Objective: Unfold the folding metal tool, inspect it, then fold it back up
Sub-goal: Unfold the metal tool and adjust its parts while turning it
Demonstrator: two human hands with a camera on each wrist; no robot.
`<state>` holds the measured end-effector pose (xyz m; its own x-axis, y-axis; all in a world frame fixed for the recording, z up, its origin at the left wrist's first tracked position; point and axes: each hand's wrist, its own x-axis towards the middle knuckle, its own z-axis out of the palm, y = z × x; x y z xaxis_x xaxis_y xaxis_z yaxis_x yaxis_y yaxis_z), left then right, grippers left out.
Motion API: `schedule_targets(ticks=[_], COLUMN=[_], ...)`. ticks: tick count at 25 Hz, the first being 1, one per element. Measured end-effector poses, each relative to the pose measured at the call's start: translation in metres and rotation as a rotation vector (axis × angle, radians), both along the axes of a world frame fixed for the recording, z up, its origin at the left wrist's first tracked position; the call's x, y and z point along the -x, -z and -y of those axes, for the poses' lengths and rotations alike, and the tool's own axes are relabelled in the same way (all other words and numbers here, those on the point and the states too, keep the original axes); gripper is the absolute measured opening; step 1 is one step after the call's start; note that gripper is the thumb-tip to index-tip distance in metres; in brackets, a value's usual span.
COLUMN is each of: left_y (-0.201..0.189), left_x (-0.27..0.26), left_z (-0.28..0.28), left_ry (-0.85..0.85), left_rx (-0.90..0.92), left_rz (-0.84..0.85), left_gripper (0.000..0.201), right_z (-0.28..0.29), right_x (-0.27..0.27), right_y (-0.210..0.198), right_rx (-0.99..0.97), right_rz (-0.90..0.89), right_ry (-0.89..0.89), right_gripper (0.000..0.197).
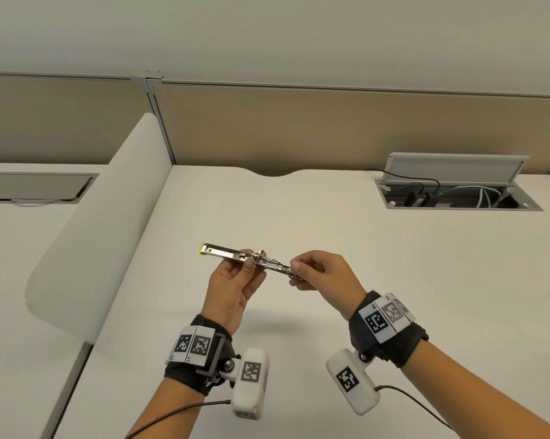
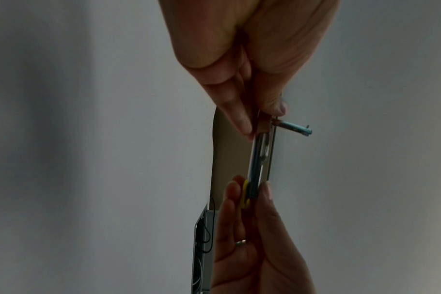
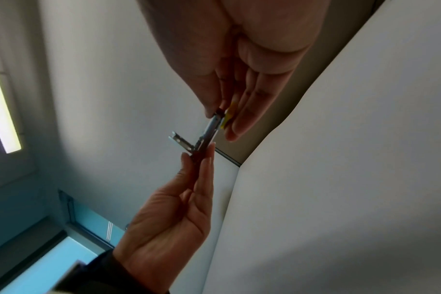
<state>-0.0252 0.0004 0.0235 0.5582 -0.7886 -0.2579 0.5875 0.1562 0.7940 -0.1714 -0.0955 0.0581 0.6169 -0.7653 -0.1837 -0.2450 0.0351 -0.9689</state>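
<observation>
The folding metal tool [image 1: 226, 252] is a slim silver bar with yellow tips, held unfolded and nearly level above the white desk. My left hand [image 1: 246, 263] pinches it near the middle, thumb on top. My right hand [image 1: 296, 274] pinches the right yellow end between thumb and fingers. In the left wrist view the left hand [image 2: 263, 121] grips the tool [image 2: 261, 157] and the right hand [image 2: 249, 191] holds its yellow tip. A short metal piece [image 2: 292, 128] juts out sideways at the hinge. In the right wrist view the right hand [image 3: 223, 123] holds the tool [image 3: 210, 127]; the left hand [image 3: 198, 156] holds it from below.
The white desk [image 1: 330, 242] lies below the hands. A cable box [image 1: 457, 198] with its lid raised and wires inside sits at the back right. A white rounded divider [image 1: 102, 217] borders the desk on the left, and a beige partition [image 1: 330, 128] runs behind.
</observation>
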Motion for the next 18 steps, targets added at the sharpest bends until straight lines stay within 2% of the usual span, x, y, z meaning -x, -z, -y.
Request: schedule_targets(ticks=[5,7,10,14,16,18], left_y=[0.008,0.012,0.013,0.002,-0.004,-0.006], left_x=[-0.018,-0.026,-0.031,-0.023,-0.011,0.0], left_z=[-0.011,-0.016,-0.022,-0.026,-0.022,-0.015], left_ry=[-0.054,-0.022,0.178,0.558,0.684,0.722], left_rx=[-0.027,-0.059,-0.178,-0.319,-0.329,-0.3], left_rz=[-0.197,-0.204,-0.035,0.216,0.239,0.191], left_gripper=[0.007,0.009,0.017,0.025,0.027,0.034], right_z=[0.017,0.027,0.041,0.058,0.062,0.062], right_x=[-0.001,-0.001,-0.002,-0.008,-0.014,-0.021], right_y=[0.002,0.001,0.0,0.0,0.003,0.007], right_rx=[-0.049,-0.062,-0.071,-0.084,-0.108,-0.132], right_rz=[0.059,0.086,0.113,0.086,0.057,0.031], right_ry=[0.111,0.156,0.207,0.237,0.208,0.154], right_gripper=[0.005,0.003,0.009,0.017,0.017,0.014])
